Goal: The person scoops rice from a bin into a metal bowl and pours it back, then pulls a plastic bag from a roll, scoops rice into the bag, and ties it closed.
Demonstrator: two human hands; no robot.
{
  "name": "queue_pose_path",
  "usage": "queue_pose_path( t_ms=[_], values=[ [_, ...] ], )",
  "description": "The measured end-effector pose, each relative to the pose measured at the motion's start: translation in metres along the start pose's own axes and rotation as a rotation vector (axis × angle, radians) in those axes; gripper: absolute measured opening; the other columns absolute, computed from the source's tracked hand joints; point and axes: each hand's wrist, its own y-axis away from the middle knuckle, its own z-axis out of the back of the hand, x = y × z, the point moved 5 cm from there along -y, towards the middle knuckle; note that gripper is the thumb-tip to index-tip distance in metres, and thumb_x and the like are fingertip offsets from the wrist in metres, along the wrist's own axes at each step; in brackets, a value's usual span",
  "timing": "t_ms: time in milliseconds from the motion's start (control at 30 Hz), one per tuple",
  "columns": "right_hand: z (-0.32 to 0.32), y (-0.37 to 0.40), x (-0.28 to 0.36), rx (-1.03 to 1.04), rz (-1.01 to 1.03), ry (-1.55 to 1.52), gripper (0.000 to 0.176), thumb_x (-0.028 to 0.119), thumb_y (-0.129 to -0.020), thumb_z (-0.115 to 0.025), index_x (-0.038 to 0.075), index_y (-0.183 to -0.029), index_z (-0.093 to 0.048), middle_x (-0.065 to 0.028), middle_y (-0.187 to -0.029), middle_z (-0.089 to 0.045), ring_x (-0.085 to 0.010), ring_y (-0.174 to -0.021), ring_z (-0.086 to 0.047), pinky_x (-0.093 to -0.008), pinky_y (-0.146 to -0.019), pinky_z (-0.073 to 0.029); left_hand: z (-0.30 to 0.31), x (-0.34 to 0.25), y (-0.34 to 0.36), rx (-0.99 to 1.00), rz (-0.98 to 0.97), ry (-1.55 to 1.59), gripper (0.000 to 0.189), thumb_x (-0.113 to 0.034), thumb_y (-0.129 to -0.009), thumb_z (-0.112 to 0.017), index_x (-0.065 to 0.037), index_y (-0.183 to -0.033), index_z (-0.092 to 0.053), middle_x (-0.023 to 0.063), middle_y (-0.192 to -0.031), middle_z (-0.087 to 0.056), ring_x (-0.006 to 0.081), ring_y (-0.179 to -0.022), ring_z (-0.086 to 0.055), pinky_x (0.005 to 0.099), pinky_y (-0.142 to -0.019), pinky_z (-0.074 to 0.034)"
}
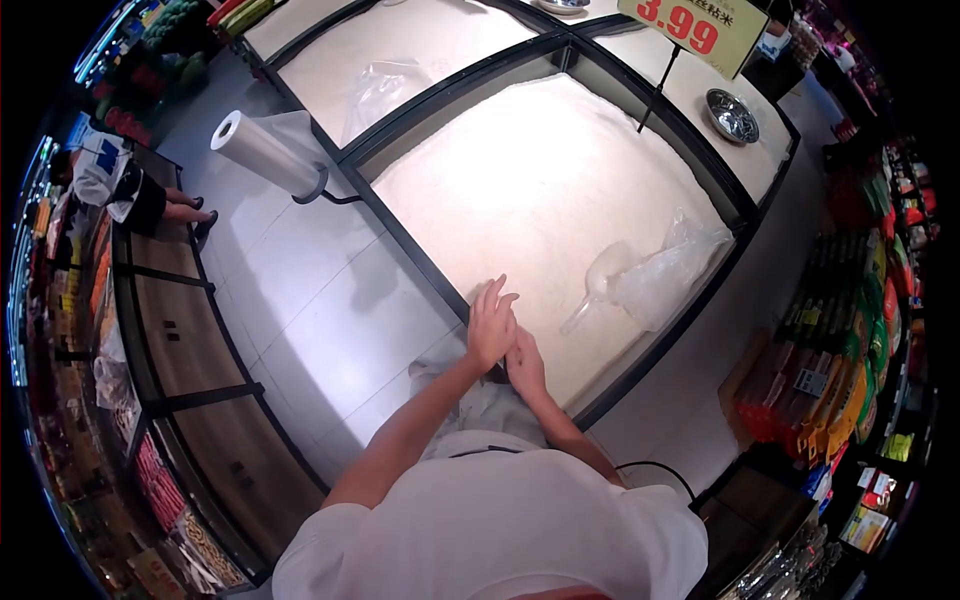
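Observation:
My left hand (492, 325) lies across my right hand (525, 366) at the near corner of a black-framed bin (415, 255) filled with white rice (530, 170). The fingers of my left hand stretch forward over the rice, slightly apart, and hold nothing that I can see. Behind it, the fingers of my right hand are mostly hidden. To the right of both hands, a clear scoop (603, 280) rests on the rice, touching or partly under a crumpled clear plastic bag (675, 270).
A roll of plastic bags (265, 155) is mounted at the bin's left side. A price sign (695, 32) stands at the far right, near a metal bowl (732, 116). Another person (140, 195) stands at the left shelves. Packaged goods (815, 370) fill the right.

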Motion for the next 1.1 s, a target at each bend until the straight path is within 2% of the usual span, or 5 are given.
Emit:
queue_pose_path(
  t_ms=[167, 400, 667, 933, 1100],
  values=[
    [-0.027, -0.005, 0.049, 0.135, 0.197, 0.181, 0.036, 0.008, -0.088, -0.059, 0.002, -0.124, -0.057, -0.0187, -0.131, -0.053, -0.0362, -0.119, -0.052, -0.0390, -0.101, -0.042, 0.051, 0.060, 0.041, -0.180, 0.219, 0.143, 0.036, -0.006, -0.083, -0.056, -0.006, -0.119, -0.057, 0.0164, -0.144, -0.040, 0.0385, -0.132, -0.034, 0.0454, -0.110, -0.028],
    [-0.093, -0.058, 0.103, 0.157, 0.284, 0.332, 0.033, 0.007, -0.086, -0.059, 0.004, -0.119, -0.061, -0.0179, -0.129, -0.054, -0.0363, -0.117, -0.052, -0.0402, -0.100, -0.042, 0.107, 0.265, 0.152, 0.384, 0.595, 0.502, 0.026, -0.009, -0.085, -0.056, -0.006, -0.109, -0.063, 0.0154, -0.110, -0.063, 0.0303, -0.096, -0.063, 0.0371, -0.084, -0.051],
    [-0.226, -0.116, 0.157, 0.130, 0.307, 0.293, 0.034, 0.008, -0.087, -0.061, 0.004, -0.121, -0.060, -0.0180, -0.134, -0.051, -0.0365, -0.123, -0.049, -0.0399, -0.104, -0.039, 0.224, 0.428, 0.243, 0.091, 0.953, 0.361, 0.034, -0.013, -0.085, -0.056, -0.006, -0.117, -0.062, 0.0153, -0.115, -0.066, 0.0281, -0.104, -0.064, 0.0361, -0.091, -0.049],
    [-0.260, -0.122, 0.162, 0.081, 0.252, 0.287, 0.032, 0.007, -0.089, -0.059, 0.004, -0.120, -0.061, -0.0175, -0.134, -0.050, -0.0332, -0.125, -0.048, -0.0363, -0.104, -0.039, 0.254, 0.464, 0.201, 0.104, 0.986, 0.466, 0.036, -0.014, -0.086, -0.056, -0.005, -0.120, -0.061, 0.0140, -0.119, -0.064, 0.0250, -0.108, -0.062, 0.0328, -0.095, -0.046],
    [-0.236, -0.154, 0.152, -0.095, 0.149, 0.190, 0.028, 0.005, -0.090, -0.057, 0.005, -0.117, -0.063, -0.0122, -0.127, -0.055, -0.0230, -0.097, -0.063, -0.0297, -0.081, -0.052, 0.234, 0.460, 0.173, 0.158, 0.957, 0.512, 0.036, -0.016, -0.086, -0.057, -0.006, -0.120, -0.061, 0.0151, -0.120, -0.064, 0.0273, -0.111, -0.061, 0.0337, -0.095, -0.045]
  ],
)
